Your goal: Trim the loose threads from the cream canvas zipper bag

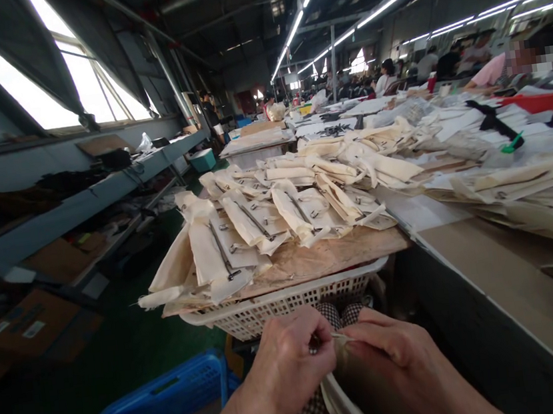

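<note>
In front of my lap, my left hand [289,353] is closed in a pinch on the edge of a cream fabric piece [342,404]. Close by on the right, my right hand [399,346] grips the same edge between thumb and fingers. The fabric hangs down between both hands, its lower part cut off by the frame. Something small and dark shows inside the curl of my left fingers, too hidden to name. Beyond my hands, cream fabric pieces with dark zippers and metal hardware [301,207] lie piled on a brown board [333,257].
Beneath the board stands a white plastic basket [288,303]. A blue crate [149,404] sits at lower left. To the right runs a worktable [496,267] with more fabric pieces [552,200]. A long shelf [69,205] lines the left wall. Several people work farther back.
</note>
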`<state>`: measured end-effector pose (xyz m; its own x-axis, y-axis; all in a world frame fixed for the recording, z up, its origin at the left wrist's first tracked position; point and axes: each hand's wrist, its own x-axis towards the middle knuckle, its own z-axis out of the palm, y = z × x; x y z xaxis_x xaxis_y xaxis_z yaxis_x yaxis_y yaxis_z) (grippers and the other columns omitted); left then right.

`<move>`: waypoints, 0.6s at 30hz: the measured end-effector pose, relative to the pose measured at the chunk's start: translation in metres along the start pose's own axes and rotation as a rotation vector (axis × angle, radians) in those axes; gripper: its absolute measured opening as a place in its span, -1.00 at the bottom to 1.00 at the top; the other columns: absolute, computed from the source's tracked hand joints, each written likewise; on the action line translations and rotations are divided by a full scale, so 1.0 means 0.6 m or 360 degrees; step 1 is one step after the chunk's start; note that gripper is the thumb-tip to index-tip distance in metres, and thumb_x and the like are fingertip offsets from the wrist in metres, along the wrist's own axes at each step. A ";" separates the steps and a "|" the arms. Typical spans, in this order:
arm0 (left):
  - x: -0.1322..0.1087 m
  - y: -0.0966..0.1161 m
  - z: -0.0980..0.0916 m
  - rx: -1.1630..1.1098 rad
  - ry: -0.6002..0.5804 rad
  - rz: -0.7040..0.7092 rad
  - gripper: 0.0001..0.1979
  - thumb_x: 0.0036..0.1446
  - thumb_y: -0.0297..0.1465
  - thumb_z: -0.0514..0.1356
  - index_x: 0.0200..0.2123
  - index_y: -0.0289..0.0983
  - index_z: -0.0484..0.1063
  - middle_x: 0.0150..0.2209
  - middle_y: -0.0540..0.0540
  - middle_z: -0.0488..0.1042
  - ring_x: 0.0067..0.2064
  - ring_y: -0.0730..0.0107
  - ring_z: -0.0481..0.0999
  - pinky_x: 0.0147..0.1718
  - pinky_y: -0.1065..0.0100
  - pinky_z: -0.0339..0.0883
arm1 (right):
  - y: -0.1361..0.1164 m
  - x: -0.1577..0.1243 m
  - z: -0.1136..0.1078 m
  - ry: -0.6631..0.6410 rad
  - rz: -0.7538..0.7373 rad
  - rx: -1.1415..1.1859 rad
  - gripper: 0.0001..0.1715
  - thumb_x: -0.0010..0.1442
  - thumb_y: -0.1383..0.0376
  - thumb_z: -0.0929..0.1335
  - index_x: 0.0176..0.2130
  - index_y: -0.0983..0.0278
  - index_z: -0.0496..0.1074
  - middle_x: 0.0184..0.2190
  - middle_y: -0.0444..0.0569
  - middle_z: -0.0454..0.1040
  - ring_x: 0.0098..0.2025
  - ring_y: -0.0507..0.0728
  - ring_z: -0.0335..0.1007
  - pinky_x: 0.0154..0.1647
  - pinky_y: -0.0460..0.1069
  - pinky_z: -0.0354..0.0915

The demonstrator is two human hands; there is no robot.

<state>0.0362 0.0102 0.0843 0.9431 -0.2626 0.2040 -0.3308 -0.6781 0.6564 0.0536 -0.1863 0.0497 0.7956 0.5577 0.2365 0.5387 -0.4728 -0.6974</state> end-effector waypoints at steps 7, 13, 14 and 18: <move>0.008 -0.014 -0.009 -0.0709 -0.0180 -0.0484 -0.89 -0.01 -0.47 0.25 -0.44 -0.28 0.33 -0.49 0.04 0.45 -0.47 0.52 0.34 -0.49 0.48 0.17 | 0.000 0.006 0.004 -0.0166 0.0170 0.0183 -0.57 0.38 0.22 0.22 -0.50 0.27 0.35 -0.45 -0.17 0.24 -0.40 0.00 0.26 -0.37 -0.09 0.12; -0.001 -0.001 -0.032 -0.0914 -0.0250 -0.0593 -0.76 0.03 -0.37 0.29 -0.24 -0.29 0.34 -0.27 -0.06 0.51 -0.27 0.38 0.46 -0.25 0.36 0.33 | -0.001 0.011 0.010 -0.0135 0.0183 0.0123 -0.59 0.38 0.23 0.18 -0.47 0.26 0.33 -0.43 -0.16 0.27 -0.38 0.01 0.29 -0.36 -0.08 0.12; -0.007 0.004 -0.034 -0.0828 -0.0249 -0.0597 -0.74 0.02 -0.35 0.29 -0.22 -0.27 0.35 -0.20 -0.07 0.50 -0.21 0.34 0.46 -0.21 0.33 0.34 | 0.002 0.011 0.010 -0.0129 0.0176 0.0107 -0.60 0.39 0.23 0.17 -0.44 0.25 0.36 -0.41 -0.15 0.28 -0.37 0.01 0.30 -0.35 -0.08 0.13; -0.026 0.025 -0.020 -0.0476 -0.0205 -0.0790 -0.59 -0.06 -0.30 0.34 -0.12 -0.20 0.34 -0.09 -0.05 0.44 -0.21 0.27 0.44 -0.21 0.27 0.36 | 0.015 0.008 0.015 -0.0110 0.0172 0.0056 -0.65 0.37 0.25 0.15 -0.32 0.22 0.43 -0.35 -0.12 0.34 -0.34 0.04 0.35 -0.32 -0.05 0.18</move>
<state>0.0169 0.0127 0.0995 0.9646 -0.0575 -0.2574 0.1905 -0.5232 0.8307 0.0602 -0.1818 0.0385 0.8269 0.5511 0.1125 0.4398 -0.5089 -0.7399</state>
